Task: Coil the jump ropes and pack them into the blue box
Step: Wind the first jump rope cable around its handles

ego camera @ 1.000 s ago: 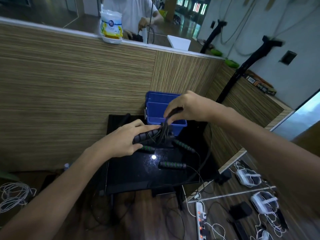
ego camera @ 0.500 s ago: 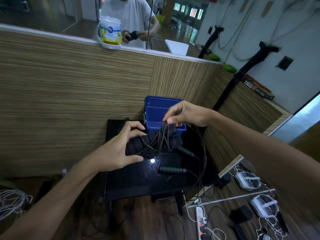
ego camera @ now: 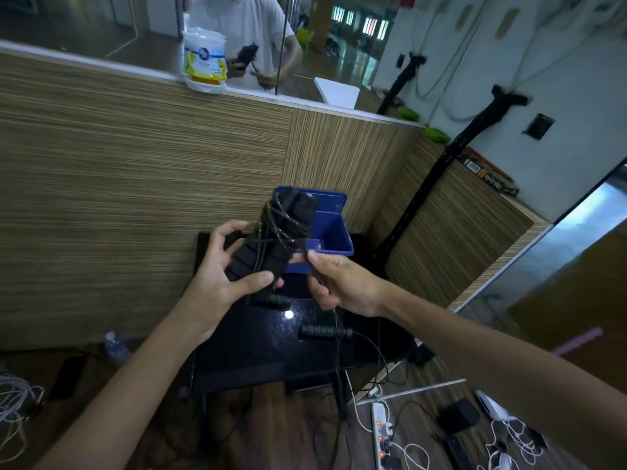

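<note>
My left hand (ego camera: 228,273) grips a pair of black foam jump rope handles (ego camera: 271,242), held tilted up in front of the blue box (ego camera: 330,232). Thin black cord is wound several times around the handles. My right hand (ego camera: 334,283) pinches the loose cord (ego camera: 336,334) just right of the handles; the cord hangs down from it past the table edge. The open blue box stands at the back of the black table (ego camera: 271,351). A second rope lies on the table: one green-banded handle (ego camera: 325,332) in front, another (ego camera: 273,301) partly hidden under my left hand.
A wood-grain partition wall rises behind the table, with a mirror above it and a white-and-yellow pack (ego camera: 204,64) on its ledge. A power strip (ego camera: 383,432), chargers and white cables lie on the floor at right. A black stand (ego camera: 441,164) leans at the right.
My left hand lifted the bundled handles off the table and tilted them upright. My right hand moved from above the bundle down to its right, pulling the cord.
</note>
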